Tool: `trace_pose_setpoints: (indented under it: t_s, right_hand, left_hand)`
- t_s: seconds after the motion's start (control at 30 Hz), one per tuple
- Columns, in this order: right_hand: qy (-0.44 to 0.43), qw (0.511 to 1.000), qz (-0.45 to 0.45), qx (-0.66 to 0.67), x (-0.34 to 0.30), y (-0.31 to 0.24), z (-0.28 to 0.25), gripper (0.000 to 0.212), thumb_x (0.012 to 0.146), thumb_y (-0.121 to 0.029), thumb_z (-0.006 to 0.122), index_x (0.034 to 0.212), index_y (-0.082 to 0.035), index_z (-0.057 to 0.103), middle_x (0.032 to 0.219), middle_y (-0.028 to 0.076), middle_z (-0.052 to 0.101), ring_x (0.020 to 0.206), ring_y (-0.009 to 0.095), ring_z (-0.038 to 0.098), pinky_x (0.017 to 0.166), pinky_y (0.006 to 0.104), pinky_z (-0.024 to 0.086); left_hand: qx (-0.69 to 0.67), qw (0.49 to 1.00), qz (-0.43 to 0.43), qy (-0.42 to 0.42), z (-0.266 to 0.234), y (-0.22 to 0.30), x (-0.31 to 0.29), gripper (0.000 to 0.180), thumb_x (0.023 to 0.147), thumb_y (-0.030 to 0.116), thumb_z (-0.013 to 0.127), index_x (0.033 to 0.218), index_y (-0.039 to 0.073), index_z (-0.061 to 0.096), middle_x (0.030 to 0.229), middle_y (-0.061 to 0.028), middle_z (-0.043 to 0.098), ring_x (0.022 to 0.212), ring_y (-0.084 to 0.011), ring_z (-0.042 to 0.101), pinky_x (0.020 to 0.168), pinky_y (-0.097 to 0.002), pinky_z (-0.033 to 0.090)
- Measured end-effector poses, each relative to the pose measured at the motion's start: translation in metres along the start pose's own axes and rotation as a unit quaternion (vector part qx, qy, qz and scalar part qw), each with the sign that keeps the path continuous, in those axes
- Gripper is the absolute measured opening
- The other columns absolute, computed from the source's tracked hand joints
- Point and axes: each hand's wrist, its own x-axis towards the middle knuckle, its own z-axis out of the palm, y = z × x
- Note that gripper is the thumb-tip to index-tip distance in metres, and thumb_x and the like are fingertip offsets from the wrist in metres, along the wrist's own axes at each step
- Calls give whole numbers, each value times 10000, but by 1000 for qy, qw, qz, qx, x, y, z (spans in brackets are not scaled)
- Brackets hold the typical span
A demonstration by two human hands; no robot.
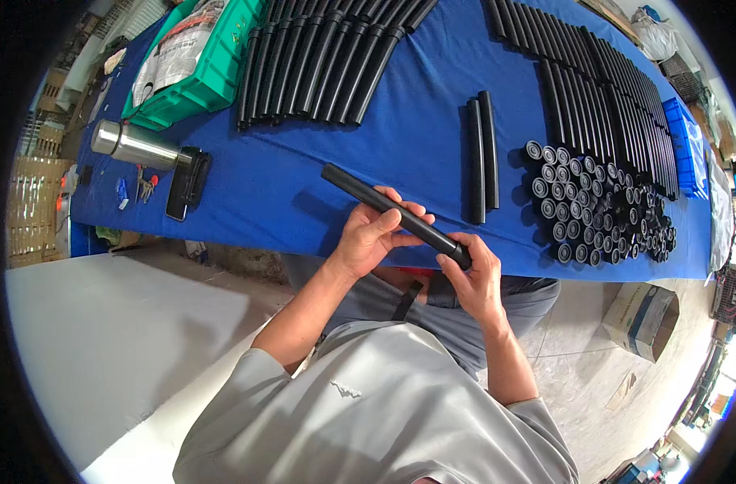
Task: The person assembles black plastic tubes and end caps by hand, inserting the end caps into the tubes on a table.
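Observation:
A black tube (368, 194) slants over the near edge of the blue-covered table, its far end pointing up and left. My left hand (372, 234) is wrapped round its middle, thumb on top. At the tube's lower right end, my right hand (475, 278) grips it between thumb and fingers; a seam shows just before that end. Whether a separate cap sits there I cannot tell. Two more black tubes (482, 157) lie side by side on the cloth, beyond my right hand. Many round black caps (577, 206) stand grouped at the right.
Rows of black tubes lie at the back left (319, 64) and back right (610, 97). A green crate (198, 89) with newspaper, a steel flask (138, 145), a phone (189, 184) and keys (148, 189) are at the left. A blue basket (686, 149) stands far right; a cardboard box (644, 321) is on the floor.

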Motion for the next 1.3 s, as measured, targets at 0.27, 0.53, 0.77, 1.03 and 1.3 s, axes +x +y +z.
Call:
trace_pose_setpoints:
  t_s: [0.27,0.53,0.77,1.03,1.3]
  right_hand:
    - [22,998,-47,-22,0,1,6,294,848,-94,718,1095,18,606,855,159,618,738,315,627,660,368,489]
    - [-1,1000,-11,-26,-2,2,2,405,818,-90,750,1163,37,579,903,154,632,766,272,641,692,358,504]
    - [-58,945,156,280,-2,2,-4,543,822,-68,779,1281,56,516,1054,128,650,890,126,664,767,263,559]
    - [-38,940,169,292,0,4,5,283,894,-52,686,1136,67,602,790,46,667,730,96,657,658,245,537]
    - [-53,974,124,179,0,2,1,288,881,-52,700,1126,65,605,783,40,648,701,88,627,658,240,539]
  left_hand:
    - [7,998,21,53,8,-3,-3,218,931,146,682,1114,143,563,1099,-149,664,1110,-350,655,854,-489,621]
    - [-11,999,14,28,6,0,-3,198,940,112,648,1122,133,574,1137,-175,665,1154,-379,627,883,-519,603]
    - [-13,1000,14,22,3,3,-5,253,864,22,622,1097,113,580,1178,-195,654,1172,-377,618,927,-507,582]
    - [-20,1000,16,16,3,3,-6,208,854,16,623,1049,88,615,1110,-198,675,1160,-383,624,927,-499,584]
    - [-8,1000,22,5,-3,1,-6,228,861,29,642,1084,70,619,1122,-220,666,1166,-413,614,921,-518,588]
